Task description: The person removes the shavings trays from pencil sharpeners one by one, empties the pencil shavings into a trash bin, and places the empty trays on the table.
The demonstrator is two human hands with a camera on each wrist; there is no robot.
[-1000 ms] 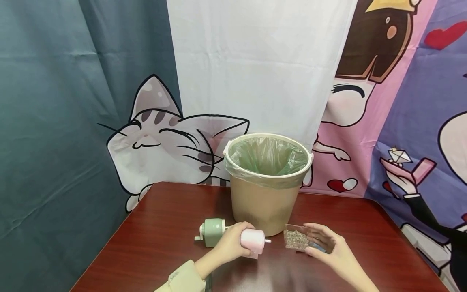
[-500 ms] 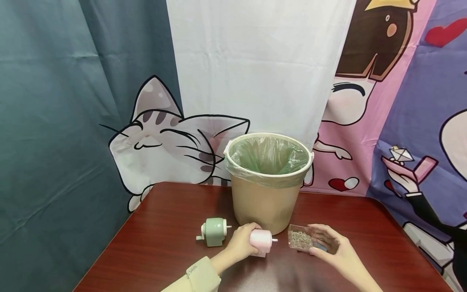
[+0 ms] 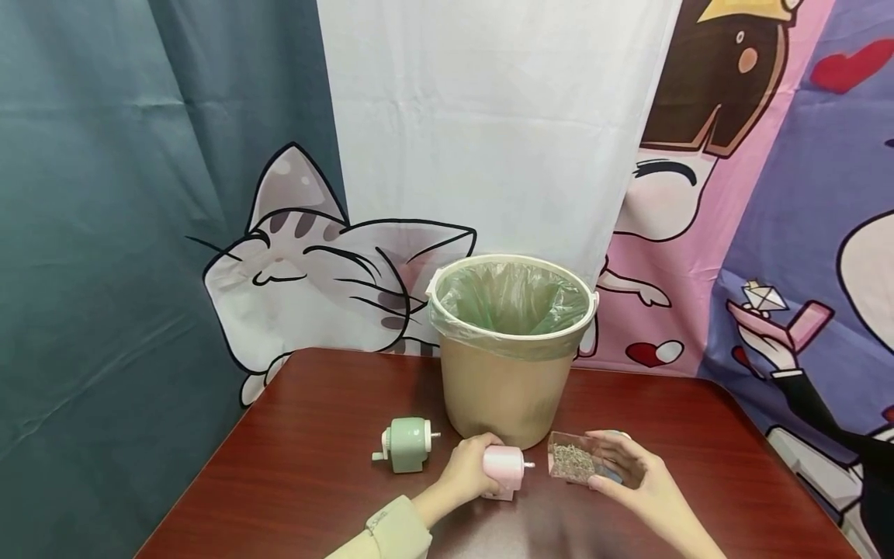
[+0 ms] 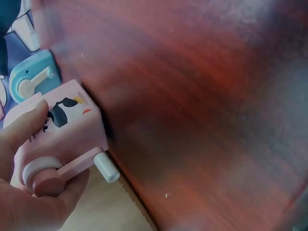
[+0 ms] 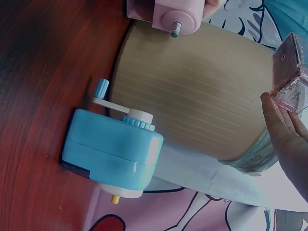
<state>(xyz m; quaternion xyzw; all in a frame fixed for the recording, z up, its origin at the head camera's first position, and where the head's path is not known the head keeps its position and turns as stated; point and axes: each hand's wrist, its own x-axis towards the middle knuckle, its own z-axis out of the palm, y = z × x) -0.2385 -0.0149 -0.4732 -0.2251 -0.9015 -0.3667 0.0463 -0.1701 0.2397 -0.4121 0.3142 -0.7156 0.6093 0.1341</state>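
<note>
Currently, L hand (image 3: 469, 470) grips pink sharpener (image 3: 503, 468) (crank (image 4: 79, 163) toward the wrist) in front of lined bin (image 3: 506, 384); R hand (image 3: 635, 470) pinches clear tray (image 3: 567, 439) w/ shavings (image 3: 573, 463), just R of sharpener. Green sharpener (image 3: 407, 445) stands L on table (image 3: 300, 466); blue sharpener (image 5: 113, 149) is partly hidden behind R hand.

Behind the reddish table (image 3: 307, 419), a printed cloth (image 3: 489, 155) is hung, decorated with a cat (image 3: 314, 303) and a red heart (image 3: 852, 68).
</note>
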